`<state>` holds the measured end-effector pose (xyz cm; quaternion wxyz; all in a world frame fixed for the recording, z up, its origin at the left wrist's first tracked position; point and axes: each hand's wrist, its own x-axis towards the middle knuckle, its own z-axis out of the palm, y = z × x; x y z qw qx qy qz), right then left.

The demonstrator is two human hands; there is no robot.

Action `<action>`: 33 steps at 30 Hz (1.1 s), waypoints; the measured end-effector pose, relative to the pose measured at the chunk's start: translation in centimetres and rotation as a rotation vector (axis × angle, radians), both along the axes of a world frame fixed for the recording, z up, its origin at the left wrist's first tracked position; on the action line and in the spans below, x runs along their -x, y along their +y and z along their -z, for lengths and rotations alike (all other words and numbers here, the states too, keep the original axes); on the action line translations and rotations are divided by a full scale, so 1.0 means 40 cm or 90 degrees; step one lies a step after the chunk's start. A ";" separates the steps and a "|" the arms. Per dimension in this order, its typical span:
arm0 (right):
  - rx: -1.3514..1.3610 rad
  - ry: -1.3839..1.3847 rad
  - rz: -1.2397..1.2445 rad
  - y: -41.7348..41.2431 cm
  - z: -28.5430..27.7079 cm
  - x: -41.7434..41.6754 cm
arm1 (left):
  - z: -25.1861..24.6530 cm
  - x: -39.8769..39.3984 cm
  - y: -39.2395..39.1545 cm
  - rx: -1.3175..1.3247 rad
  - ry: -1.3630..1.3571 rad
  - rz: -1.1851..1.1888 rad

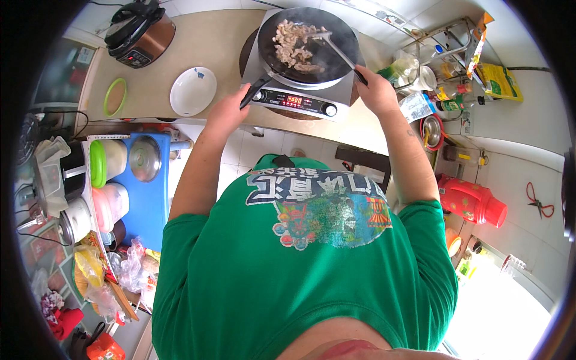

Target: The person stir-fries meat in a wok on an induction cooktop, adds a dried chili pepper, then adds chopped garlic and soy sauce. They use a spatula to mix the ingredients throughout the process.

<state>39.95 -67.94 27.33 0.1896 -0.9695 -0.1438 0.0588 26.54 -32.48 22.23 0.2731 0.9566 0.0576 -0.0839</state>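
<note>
My left hand (pixel 229 108) grips the black handle (pixel 256 90) of a dark frying pan (pixel 335 58). The pan sits on a silver induction cooktop (pixel 310 96) with a lit red display. Pale pieces of sliced meat (pixel 290 47) lie mostly in the pan's left half, and some steam rises at the right. My right hand (pixel 375 87) is closed around the dark handle of a metal spatula (pixel 339 49). The spatula's head reaches into the pan and touches the meat, which partly hides its edge.
Left of the cooktop are a white bowl (pixel 193 92), a green-rimmed round item (pixel 115 96) and a copper-coloured electric pressure cooker (pixel 146 38). A wire rack (pixel 418 63) with bottles and jars stands close on the right. Below it hangs a red thermos (pixel 470 200) near red-handled scissors (pixel 537 202).
</note>
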 end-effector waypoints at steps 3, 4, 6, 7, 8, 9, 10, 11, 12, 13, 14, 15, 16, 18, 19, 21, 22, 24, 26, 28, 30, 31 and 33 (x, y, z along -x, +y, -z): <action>-0.052 0.023 0.041 0.069 -0.007 -0.014 | 0.014 0.000 0.004 0.000 0.019 -0.019; -0.047 0.016 0.054 0.090 0.009 -0.033 | 0.014 -0.001 0.000 -0.002 0.011 -0.014; -0.040 -0.010 0.053 0.116 0.062 -0.054 | 0.015 -0.005 -0.004 -0.005 -0.004 -0.008; -0.033 0.035 0.039 0.127 0.075 -0.038 | 0.021 -0.005 0.000 -0.009 -0.011 -0.004; -0.018 0.045 0.013 0.126 0.083 -0.016 | 0.033 -0.005 0.002 -0.013 -0.019 -0.001; -0.002 0.057 -0.014 0.122 0.083 0.012 | 0.041 -0.004 0.003 -0.015 -0.024 0.002; -0.012 0.044 -0.030 0.107 0.057 0.040 | 0.033 -0.002 0.001 -0.016 -0.006 -0.005; 0.024 0.046 -0.042 0.084 0.017 0.055 | 0.020 -0.003 -0.001 -0.015 0.013 -0.012; 0.062 0.049 -0.049 0.055 -0.041 0.066 | 0.013 -0.001 -0.006 -0.013 0.031 -0.015; 0.088 0.026 -0.043 0.018 -0.076 0.069 | 0.016 0.002 -0.006 -0.011 0.029 -0.010; 0.041 0.007 -0.035 -0.015 -0.116 0.082 | 0.021 0.002 -0.002 -0.010 0.025 -0.007; 0.043 -0.024 -0.056 -0.064 -0.149 0.085 | 0.022 -0.002 0.000 -0.009 0.019 -0.003; 0.093 -0.040 -0.082 -0.102 -0.187 0.092 | 0.022 -0.004 0.000 -0.011 0.013 -0.002; 0.077 0.010 -0.131 -0.136 -0.229 0.113 | 0.021 -0.002 -0.002 -0.017 0.003 0.003; 0.059 0.029 -0.163 -0.145 -0.222 0.119 | 0.017 -0.001 -0.004 -0.004 0.008 0.000; -0.033 0.258 -0.076 -0.099 -0.173 0.133 | 0.007 -0.002 -0.008 0.023 0.017 -0.002; -0.082 0.227 -0.073 -0.084 -0.092 0.143 | 0.012 -0.007 -0.011 0.030 0.005 0.003; -0.176 0.176 -0.035 0.000 0.024 0.162 | 0.026 0.000 -0.002 0.036 -0.016 -0.002; -0.187 0.117 -0.007 0.060 0.084 0.143 | 0.033 0.004 0.003 0.034 -0.028 -0.003; -0.203 0.089 0.017 0.078 0.099 0.102 | 0.025 0.004 0.002 0.035 -0.022 0.000; -0.203 0.061 0.028 0.082 0.089 0.055 | 0.004 0.003 -0.003 0.037 0.003 0.002; -0.182 0.052 0.036 0.090 0.073 0.035 | 0.005 0.005 -0.005 0.039 -0.002 -0.003; -0.140 0.033 0.052 0.120 0.050 -0.005 | 0.007 0.008 -0.004 0.045 -0.012 -0.012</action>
